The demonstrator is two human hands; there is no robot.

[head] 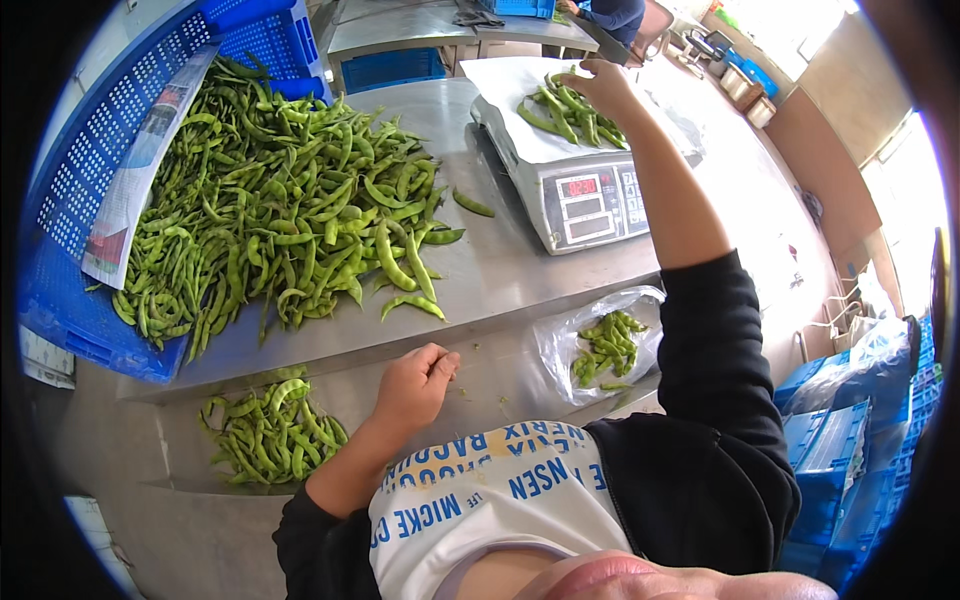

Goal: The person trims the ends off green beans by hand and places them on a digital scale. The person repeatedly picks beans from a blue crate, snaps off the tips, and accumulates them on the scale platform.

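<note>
My right hand point(609, 88) reaches out over a small heap of green bean pods point(562, 112) on the pan of a digital scale point(577, 196). Its fingertips are bent at the pods' far edge; whether they grip one is hidden. White sheeting point(499, 82) covers the pan under the pods, and red digits glow on the scale's display. My left hand point(416, 382) is curled closed above the lower steel ledge point(480, 367), with nothing visible in it. Beyond it, a large pile of green pods point(300, 210) spills from a tipped blue plastic crate point(112, 202) onto the steel table point(480, 277).
A clear plastic bag point(551, 352) with pods point(611, 341) lies on the lower ledge at right, and another pod heap point(277, 431) sits at left. Printed paper point(142, 172) lines the crate. Blue crates point(825, 457) stand at right. Another person point(615, 19) is at the far table.
</note>
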